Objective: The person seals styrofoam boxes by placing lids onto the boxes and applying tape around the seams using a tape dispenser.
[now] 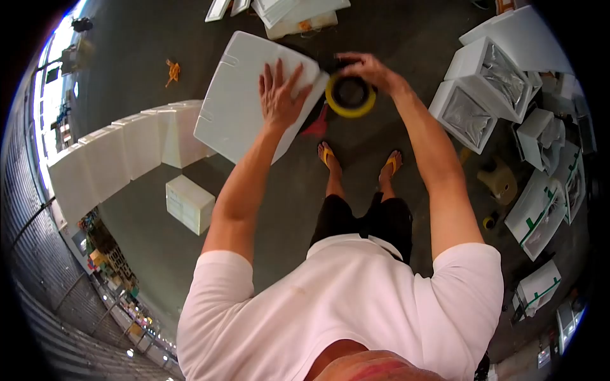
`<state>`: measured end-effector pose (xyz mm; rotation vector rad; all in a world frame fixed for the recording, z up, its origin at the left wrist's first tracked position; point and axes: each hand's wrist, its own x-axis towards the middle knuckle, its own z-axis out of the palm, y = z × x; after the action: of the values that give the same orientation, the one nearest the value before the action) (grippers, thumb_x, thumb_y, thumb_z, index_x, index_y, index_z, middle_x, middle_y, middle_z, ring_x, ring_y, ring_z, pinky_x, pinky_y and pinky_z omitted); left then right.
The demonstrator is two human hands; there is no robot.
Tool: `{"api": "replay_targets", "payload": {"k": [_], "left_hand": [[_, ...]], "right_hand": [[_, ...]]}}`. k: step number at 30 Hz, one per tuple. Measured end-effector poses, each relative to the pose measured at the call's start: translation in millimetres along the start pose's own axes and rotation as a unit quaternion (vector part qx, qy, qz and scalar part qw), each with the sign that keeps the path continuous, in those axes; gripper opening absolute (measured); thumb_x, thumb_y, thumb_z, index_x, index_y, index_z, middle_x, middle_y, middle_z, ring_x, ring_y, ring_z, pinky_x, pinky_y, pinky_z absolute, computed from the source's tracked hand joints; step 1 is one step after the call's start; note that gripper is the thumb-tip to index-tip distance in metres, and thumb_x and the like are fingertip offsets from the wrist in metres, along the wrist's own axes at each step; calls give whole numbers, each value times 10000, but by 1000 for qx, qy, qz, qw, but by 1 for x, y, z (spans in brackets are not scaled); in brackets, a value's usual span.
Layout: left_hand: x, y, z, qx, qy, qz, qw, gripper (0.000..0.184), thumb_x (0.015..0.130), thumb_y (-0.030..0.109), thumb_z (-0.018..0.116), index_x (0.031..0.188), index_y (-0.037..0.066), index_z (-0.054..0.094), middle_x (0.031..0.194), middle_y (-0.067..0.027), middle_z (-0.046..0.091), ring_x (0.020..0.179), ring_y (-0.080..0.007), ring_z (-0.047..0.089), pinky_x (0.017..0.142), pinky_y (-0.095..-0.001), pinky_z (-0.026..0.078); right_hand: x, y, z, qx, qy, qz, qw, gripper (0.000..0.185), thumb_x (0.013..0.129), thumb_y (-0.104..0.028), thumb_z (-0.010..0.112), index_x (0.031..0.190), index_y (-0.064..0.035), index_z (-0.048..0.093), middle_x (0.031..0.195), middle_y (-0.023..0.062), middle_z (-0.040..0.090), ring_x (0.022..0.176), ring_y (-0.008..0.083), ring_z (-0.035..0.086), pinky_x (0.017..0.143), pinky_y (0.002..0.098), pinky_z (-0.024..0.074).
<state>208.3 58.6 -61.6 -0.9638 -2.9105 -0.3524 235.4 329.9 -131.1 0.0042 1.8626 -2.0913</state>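
A large white foam box point(232, 95) stands in front of me, tilted in the view. My left hand point(279, 98) lies flat on its top with the fingers spread. Just right of the box, my right hand point(368, 70) is curled at the upper edge of a roll of yellow tape point(351, 114) with a dark core. The fingers on the roll are partly hidden and a little blurred. Below the box's right edge, a red object point(316, 124) shows near my feet.
White boxes point(105, 159) form a row at the left, with a smaller box point(189, 203) beside it. Foil-lined open boxes point(467, 117) and green-taped ones point(537, 216) stand at the right. White foam pieces point(298, 11) lie at the top. An orange scrap point(172, 73) is on the floor.
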Motion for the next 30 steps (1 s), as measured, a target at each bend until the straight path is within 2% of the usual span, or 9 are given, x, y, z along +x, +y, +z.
{"api": "replay_targets", "payload": {"k": [4,6,8,15,19,21,23,25,30], "left_hand": [[48,-7,39,-6,82,-134,987,563,910,553,543,1410,299,504,1539,-213,312,1443,-460,177,1165,-540,131],[72,-11,48,-2,88,-166,982,565,917,561,524,1416,297,497,1547,-214,294,1448,-458,162,1168,-534,124],[94,-12,50,12,78,-282,956,574,931,586,476,1430,302,475,1568,-209,248,1458,-454,126,1177,-519,111],[139,-18,42,-19,75,-432,899,607,938,595,443,1465,296,418,1580,-217,200,1465,-448,100,1192,-520,71],[158,-38,44,-20,122,-499,858,655,936,576,453,1484,223,394,1579,-223,197,1458,-473,90,1188,-540,74],[147,-53,36,-26,103,-492,864,693,925,573,484,1495,196,369,1577,-240,189,1452,-486,99,1172,-570,104],[79,-81,24,63,-22,-61,996,741,882,524,594,1503,199,353,1572,-265,173,1449,-495,107,1155,-593,124],[23,-86,-1,46,-66,101,992,809,819,461,698,1505,213,349,1560,-284,182,1441,-500,136,1145,-597,151],[19,-58,2,37,-51,38,997,842,766,502,741,1485,239,392,1553,-278,212,1442,-471,165,1151,-582,151]], "right_hand": [[18,-15,-2,27,52,15,998,521,863,-163,681,1354,-46,552,940,3,697,910,54,606,798,242,504],[15,0,-4,10,-53,-14,998,525,864,-170,681,1359,-56,549,890,-18,673,822,33,579,721,222,481],[-19,5,9,10,-66,-12,998,493,849,-83,698,1318,-23,562,1147,94,672,1021,118,618,937,278,496],[-128,31,100,112,-22,50,992,570,797,-68,746,1331,-17,554,1178,93,653,1032,143,601,923,284,480],[-118,39,118,240,152,16,959,571,789,-22,740,1330,-17,557,1167,79,654,999,136,605,907,272,475],[-97,33,114,256,185,0,949,543,794,-2,727,1314,-16,568,1157,77,657,996,132,606,898,264,478],[-67,37,104,207,250,-42,945,527,832,29,680,1337,-24,543,1135,57,650,989,105,607,879,255,501],[-26,27,78,281,243,-103,923,504,796,-19,731,1281,-27,593,1095,59,670,956,137,628,860,266,509],[61,-5,-4,86,131,-31,987,526,838,-208,713,1308,-15,577,1094,87,674,963,115,637,858,257,521]]}}
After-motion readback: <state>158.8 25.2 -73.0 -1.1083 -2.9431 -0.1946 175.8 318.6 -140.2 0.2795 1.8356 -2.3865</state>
